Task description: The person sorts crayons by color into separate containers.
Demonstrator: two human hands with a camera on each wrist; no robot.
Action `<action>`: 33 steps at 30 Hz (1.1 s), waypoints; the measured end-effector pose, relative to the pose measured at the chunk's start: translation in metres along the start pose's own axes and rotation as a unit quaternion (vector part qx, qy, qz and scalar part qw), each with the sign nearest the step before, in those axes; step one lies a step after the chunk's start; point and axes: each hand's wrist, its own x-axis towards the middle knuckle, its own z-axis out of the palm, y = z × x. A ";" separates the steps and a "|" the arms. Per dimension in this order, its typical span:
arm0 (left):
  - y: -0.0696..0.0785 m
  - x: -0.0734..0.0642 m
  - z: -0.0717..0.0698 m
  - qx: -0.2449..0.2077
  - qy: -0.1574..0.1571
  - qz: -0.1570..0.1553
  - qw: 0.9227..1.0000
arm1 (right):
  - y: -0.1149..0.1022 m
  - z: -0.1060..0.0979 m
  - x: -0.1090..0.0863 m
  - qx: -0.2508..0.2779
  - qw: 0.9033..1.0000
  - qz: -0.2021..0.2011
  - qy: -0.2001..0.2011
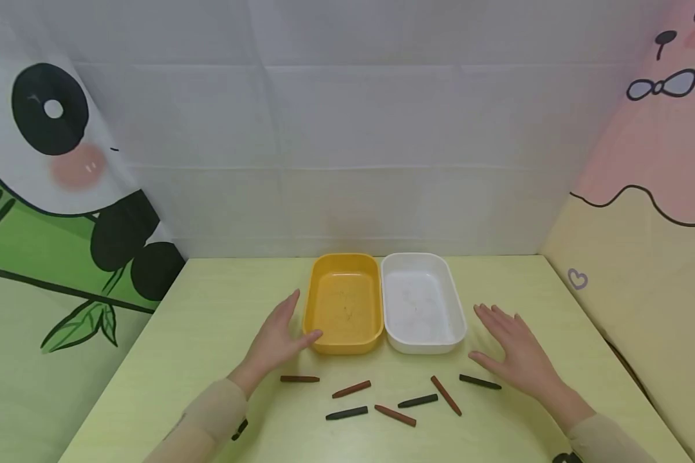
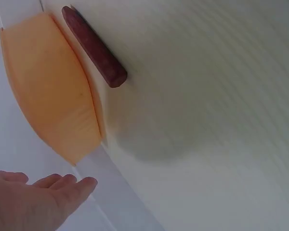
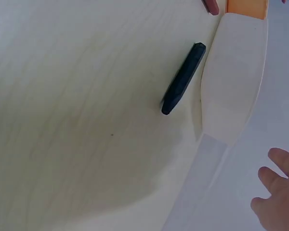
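My left hand (image 1: 277,339) is spread with nothing in it, its thumb by the near left corner of the yellow tray (image 1: 314,341); whether it touches is unclear. To the right of the white tray (image 1: 425,344), my right hand (image 1: 515,352) hovers with fingers extended, holding nothing. Several brown crayons lie scattered in front of the trays, including a brown crayon (image 1: 300,379) nearest my left hand, seen larger as a dark red-brown crayon (image 2: 95,47) in the left wrist view. Three black crayons lie among them; one black crayon (image 3: 184,79) is nearest my right hand.
Both trays stand side by side at the back of the pale yellow table (image 1: 208,302), with no crayons in them. A white cloth wall (image 1: 347,128) rises behind. Cartoon-printed panels flank the table: a green and white panel (image 1: 46,257) left, a pink and cream panel (image 1: 643,257) right.
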 end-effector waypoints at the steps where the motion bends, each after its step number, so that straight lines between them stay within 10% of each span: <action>1: -0.002 0.001 0.000 -0.019 -0.001 -0.007 1.000 | 0.001 0.001 -0.002 0.004 1.000 0.000 0.003; 17: -0.026 0.018 -0.004 -0.200 -0.024 -0.065 0.977 | 0.026 0.015 -0.040 0.055 0.998 0.002 0.009; 24: -0.035 0.026 -0.005 -0.321 -0.043 -0.074 0.943 | 0.035 0.021 -0.050 0.109 0.994 0.020 -0.006; 33: -0.043 0.041 -0.004 -0.346 -0.075 -0.066 0.933 | 0.042 0.024 -0.053 0.186 0.982 0.005 -0.022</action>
